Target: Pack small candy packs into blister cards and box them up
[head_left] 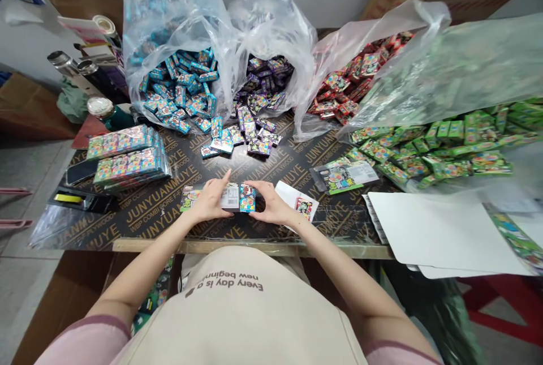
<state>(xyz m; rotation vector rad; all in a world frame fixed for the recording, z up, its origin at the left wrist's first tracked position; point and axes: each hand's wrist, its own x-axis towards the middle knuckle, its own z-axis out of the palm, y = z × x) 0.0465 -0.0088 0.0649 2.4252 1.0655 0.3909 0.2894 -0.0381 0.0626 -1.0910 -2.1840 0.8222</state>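
In front of my body, my left hand [212, 200] presses on a flat printed card [230, 197] with a barcode, its index finger pointing away from me. The card's green printed end shows left of that hand. My right hand [270, 202] pinches a small blue candy box [247, 198] between thumb and fingers, against the card's right end. Whether the box sits on the card or only beside it, I cannot tell. Right of my right hand lies a white card [292, 198] with a red printed patch. Another green printed card [345, 176] lies farther right.
Plastic bags spill blue boxes [182, 90], purple boxes [265, 79], red boxes [352, 79] and green boxes [449, 138] along the back. Wrapped packs [129, 155], a tape dispenser [82, 200] and a lidded jar [106, 113] stand left. White sheets [441, 229] overhang the right front edge.
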